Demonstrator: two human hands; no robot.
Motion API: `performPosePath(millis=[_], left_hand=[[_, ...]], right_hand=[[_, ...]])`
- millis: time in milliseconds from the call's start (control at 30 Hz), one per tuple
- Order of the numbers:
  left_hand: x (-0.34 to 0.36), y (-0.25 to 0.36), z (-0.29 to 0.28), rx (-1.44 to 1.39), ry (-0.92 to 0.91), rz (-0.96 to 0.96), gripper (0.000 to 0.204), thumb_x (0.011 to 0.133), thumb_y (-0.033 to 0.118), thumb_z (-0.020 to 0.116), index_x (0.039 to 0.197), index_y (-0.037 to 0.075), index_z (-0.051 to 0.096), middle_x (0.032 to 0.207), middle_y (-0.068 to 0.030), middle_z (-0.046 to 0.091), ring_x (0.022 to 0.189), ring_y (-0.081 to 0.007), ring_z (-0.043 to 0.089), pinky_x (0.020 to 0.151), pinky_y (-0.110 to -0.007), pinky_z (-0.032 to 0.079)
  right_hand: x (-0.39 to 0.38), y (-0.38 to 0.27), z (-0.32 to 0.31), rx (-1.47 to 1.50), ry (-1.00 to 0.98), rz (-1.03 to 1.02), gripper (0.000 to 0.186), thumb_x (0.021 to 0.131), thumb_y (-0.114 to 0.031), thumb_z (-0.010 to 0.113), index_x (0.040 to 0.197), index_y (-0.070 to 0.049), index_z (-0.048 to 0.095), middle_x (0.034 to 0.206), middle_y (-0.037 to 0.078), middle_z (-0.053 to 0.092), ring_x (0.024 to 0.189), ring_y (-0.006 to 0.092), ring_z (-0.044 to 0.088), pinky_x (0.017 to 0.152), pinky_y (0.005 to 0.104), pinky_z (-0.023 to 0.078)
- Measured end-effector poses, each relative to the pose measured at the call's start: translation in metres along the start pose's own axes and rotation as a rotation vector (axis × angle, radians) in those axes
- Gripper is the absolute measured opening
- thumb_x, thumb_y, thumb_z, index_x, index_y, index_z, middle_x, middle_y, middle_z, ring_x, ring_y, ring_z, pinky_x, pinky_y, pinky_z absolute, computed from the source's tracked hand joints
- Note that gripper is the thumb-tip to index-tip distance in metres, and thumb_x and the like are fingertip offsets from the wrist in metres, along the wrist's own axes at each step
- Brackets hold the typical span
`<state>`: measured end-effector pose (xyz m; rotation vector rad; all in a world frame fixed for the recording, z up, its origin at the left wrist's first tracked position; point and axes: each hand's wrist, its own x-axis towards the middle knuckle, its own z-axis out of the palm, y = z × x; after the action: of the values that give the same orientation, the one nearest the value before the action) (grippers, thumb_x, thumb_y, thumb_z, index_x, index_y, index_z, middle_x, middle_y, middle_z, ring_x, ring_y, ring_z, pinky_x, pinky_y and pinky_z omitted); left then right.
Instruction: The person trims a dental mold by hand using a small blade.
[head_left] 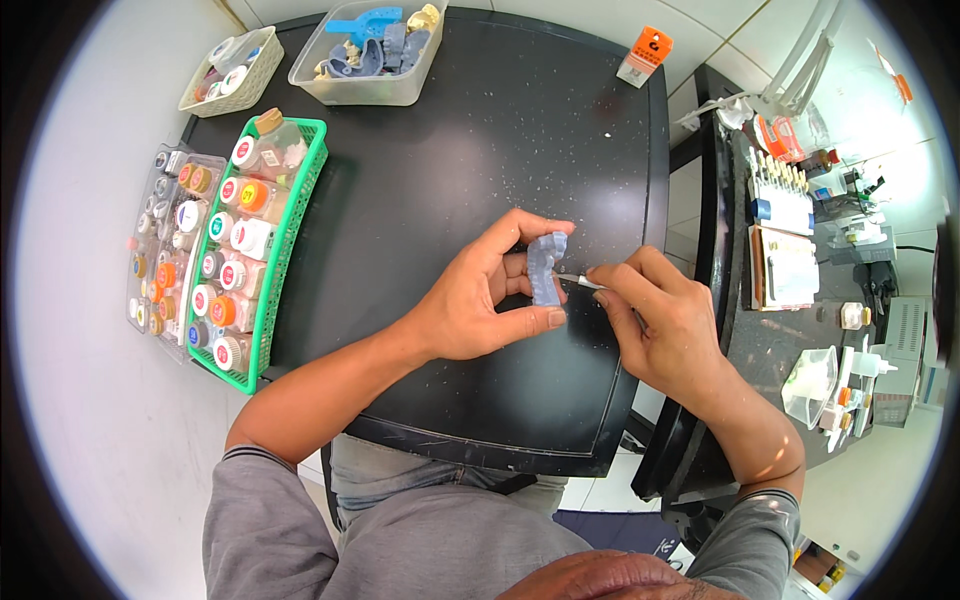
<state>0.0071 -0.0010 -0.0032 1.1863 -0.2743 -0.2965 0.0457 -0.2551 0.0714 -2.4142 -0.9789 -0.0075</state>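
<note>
1. Head view, held piece: grey-blue dental-arch piece point(545, 270) up in the left hand point(475, 295), above the black table point(450, 140); thumb at its near end, index finger at the far end, clamped between them.
2. Head view, tool: right hand point(665, 315) pinching a slim white-handled tool point(590, 283), its thin tip pointed at the piece's right side. Contact or a hair apart: cannot tell.
3. Head view, progress: work looks under way, tool at the piece, neither set down. How much of its surface is finished can't be judged; too small to read. Pale specks lie scattered over the tabletop; source unclear.
4. Head view, remainder: similar grey-blue pieces point(395, 50) sit in the clear tub point(365, 93) at the table's far side; whether worked or unworked, no telling.
</note>
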Motion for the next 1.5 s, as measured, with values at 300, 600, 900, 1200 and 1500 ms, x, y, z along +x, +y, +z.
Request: performPosePath(millis=[300,600,900,1200,1500], left_hand=[[0.0005,0.0001,0.0003,0.024,-0.002,-0.008,0.082,0.095,-0.007,0.085,0.166,0.004,0.045,0.137,-0.0080,0.052,0.119,-0.0200,0.071,0.102,-0.036,0.061],[0.0005,0.0008,0.0015,0.000,0.014,-0.027,0.082,0.096,-0.007,0.085,0.166,0.004,0.045,0.137,-0.0075,0.052,0.119,-0.0192,0.071,0.102,-0.035,0.061],[0.0015,0.0014,0.0014,-0.021,0.017,-0.039,0.081,0.097,-0.004,0.085,0.166,0.002,0.043,0.138,-0.0096,0.051,0.119,-0.0193,0.071,0.100,-0.035,0.061],[0.0021,0.0036,-0.0003,-0.100,0.052,-0.061,0.074,0.100,0.001,0.083,0.161,0.001,0.043,0.137,-0.0123,0.052,0.115,-0.0212,0.073,0.096,-0.035,0.063],[0.0028,0.0029,0.0001,-0.099,0.046,-0.042,0.072,0.100,0.002,0.084,0.159,-0.001,0.043,0.135,-0.0121,0.052,0.111,-0.0209,0.073,0.095,-0.035,0.063]], right_hand=[[0.0001,0.0013,0.0004,0.008,-0.006,-0.022,0.022,0.097,-0.004,0.079,0.116,-0.013,0.079,0.094,0.006,0.065,0.064,0.0284,0.071,0.055,0.0424,0.054],[-0.0006,-0.0004,0.0017,0.015,-0.042,0.004,0.027,0.096,0.000,0.077,0.119,-0.013,0.077,0.098,0.008,0.063,0.071,0.0302,0.073,0.059,0.0449,0.056],[0.0006,0.0005,0.0044,0.023,-0.044,0.021,0.026,0.101,-0.001,0.076,0.125,-0.012,0.075,0.098,0.011,0.062,0.073,0.0328,0.073,0.061,0.0467,0.056],[0.0036,0.0049,0.0083,0.041,0.037,-0.001,0.024,0.102,-0.005,0.077,0.124,-0.013,0.076,0.096,0.010,0.061,0.072,0.0321,0.071,0.062,0.0461,0.055],[0.0066,0.0008,0.0052,-0.073,0.079,-0.041,0.015,0.101,-0.012,0.080,0.116,-0.014,0.079,0.085,0.005,0.060,0.061,0.0281,0.065,0.056,0.0414,0.050]])
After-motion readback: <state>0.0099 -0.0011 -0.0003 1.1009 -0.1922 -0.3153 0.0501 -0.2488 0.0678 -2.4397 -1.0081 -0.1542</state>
